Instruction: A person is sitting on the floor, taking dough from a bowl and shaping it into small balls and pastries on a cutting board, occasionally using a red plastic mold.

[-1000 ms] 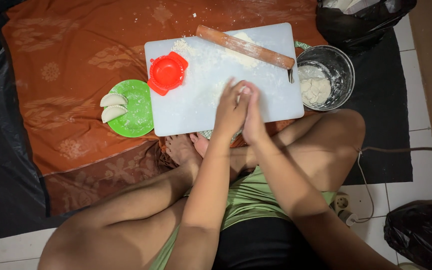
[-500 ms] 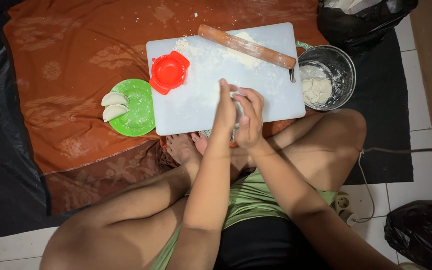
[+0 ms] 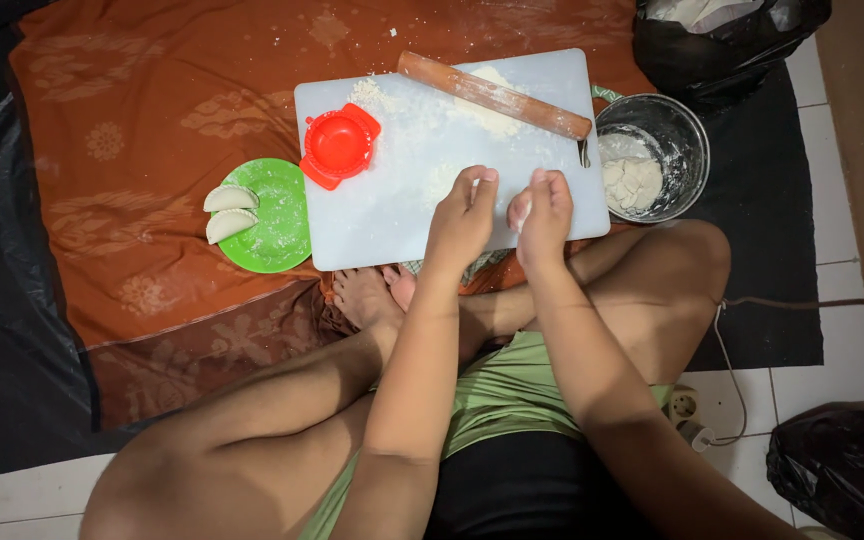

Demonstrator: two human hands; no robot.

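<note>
Hovering over the near edge of the white cutting board (image 3: 392, 210): left hand (image 3: 460, 222), fingers curled loosely, thumb and fingertips drawn together, holding nothing that can be made out. Hovering just beside it, apart by a narrow gap: right hand (image 3: 544, 215), fingers bent around a small pale lump of dough (image 3: 519, 212), pinching it between thumb and fingertips.

Lying on the board: one red dumpling press (image 3: 339, 146), closed, near the far left corner; one wooden rolling pin (image 3: 495, 96), resting diagonally across the far right corner, its end overhanging the board edge. Scattered flour covering the far half of the board.

Sitting just left of the board, touching its edge: one green plate (image 3: 277, 225), carrying two folded dumplings (image 3: 229, 210) side by side at its left rim. Standing just right of the board: one metal bowl (image 3: 687, 130), containing pale dough pieces (image 3: 631, 183) and a fork, too small to count the pieces.

Spreading beneath everything: orange patterned cloth (image 3: 132, 150) over dark sheeting. Sitting at the far right corner and near right corner: two black plastic bags (image 3: 732, 45).

Remaining open: near left portion of the board, bare and unobstructed. Crowding the near edge: crossed legs and feet directly under the hands.
</note>
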